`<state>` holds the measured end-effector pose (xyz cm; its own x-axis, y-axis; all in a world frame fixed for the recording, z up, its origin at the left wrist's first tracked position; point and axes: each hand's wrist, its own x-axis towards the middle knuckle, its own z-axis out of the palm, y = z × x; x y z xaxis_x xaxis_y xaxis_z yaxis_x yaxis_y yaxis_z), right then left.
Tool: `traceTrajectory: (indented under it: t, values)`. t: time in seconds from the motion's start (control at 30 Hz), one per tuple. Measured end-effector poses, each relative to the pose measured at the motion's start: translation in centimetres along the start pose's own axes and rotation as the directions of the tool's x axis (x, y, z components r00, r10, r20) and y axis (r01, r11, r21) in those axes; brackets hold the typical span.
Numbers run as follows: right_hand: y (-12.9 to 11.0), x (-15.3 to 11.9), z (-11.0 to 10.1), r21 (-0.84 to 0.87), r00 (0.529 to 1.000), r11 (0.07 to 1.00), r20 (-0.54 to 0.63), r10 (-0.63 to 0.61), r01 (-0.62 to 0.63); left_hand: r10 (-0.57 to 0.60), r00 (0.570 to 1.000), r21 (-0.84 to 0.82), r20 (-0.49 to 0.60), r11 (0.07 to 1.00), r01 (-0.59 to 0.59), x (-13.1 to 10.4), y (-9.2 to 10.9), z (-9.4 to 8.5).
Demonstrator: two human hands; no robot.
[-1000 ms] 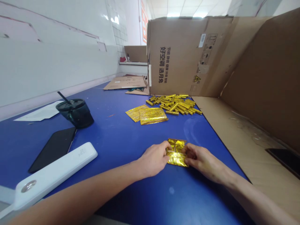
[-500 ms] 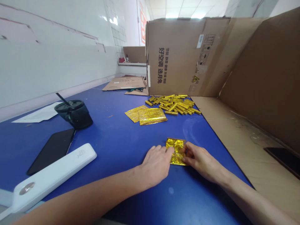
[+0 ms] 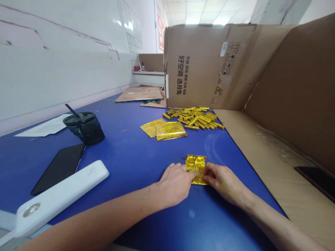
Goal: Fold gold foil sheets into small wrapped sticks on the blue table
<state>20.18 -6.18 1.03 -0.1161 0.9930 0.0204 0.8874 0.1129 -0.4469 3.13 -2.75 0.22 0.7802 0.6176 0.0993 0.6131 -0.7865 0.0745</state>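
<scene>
A small creased sheet of gold foil paper point(image 3: 196, 161) lies on the blue table between my two hands. My left hand point(image 3: 176, 183) is closed over its left edge, fingers curled, with the thumb stretched across the middle of the sheet and pressing it down. At the right edge, my right hand point(image 3: 222, 179) pinches the foil between thumb and fingers. Farther back rest two flat gold foil sheets point(image 3: 171, 130), one overlapping the other. Behind them is a heap of gold foil rolls point(image 3: 200, 118).
On the left are a dark cup point(image 3: 85, 129) with a straw, a black phone point(image 3: 59, 167), a long white device point(image 3: 64, 190) and a white paper point(image 3: 44, 126). A large cardboard box point(image 3: 201, 66) stands behind the rolls, with cardboard continuing along the right side.
My left thumb has slid right across the foil sheet. The right hand keeps its pinch, almost unmoved. The whole view has shifted slightly.
</scene>
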Motion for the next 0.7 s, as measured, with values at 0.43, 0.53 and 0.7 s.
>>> traceTrajectory:
  t: [0.43,0.53,0.7]
  values:
    - [-0.19,0.02,0.08,-0.112,1.0,0.994,0.004,0.006,-0.005,-0.013,1.0,-0.048,-0.021,0.999,0.012,0.17,-0.01,0.15]
    - [-0.22,0.1,0.16,-0.139,1.0,0.99,0.007,0.0,0.001,-0.028,0.999,-0.025,-0.03,0.999,0.027,0.12,0.03,0.26]
    - [-0.3,0.06,0.49,-0.175,1.0,0.985,0.021,-0.002,0.006,-0.054,0.998,0.012,-0.02,0.998,0.054,0.01,0.1,0.19]
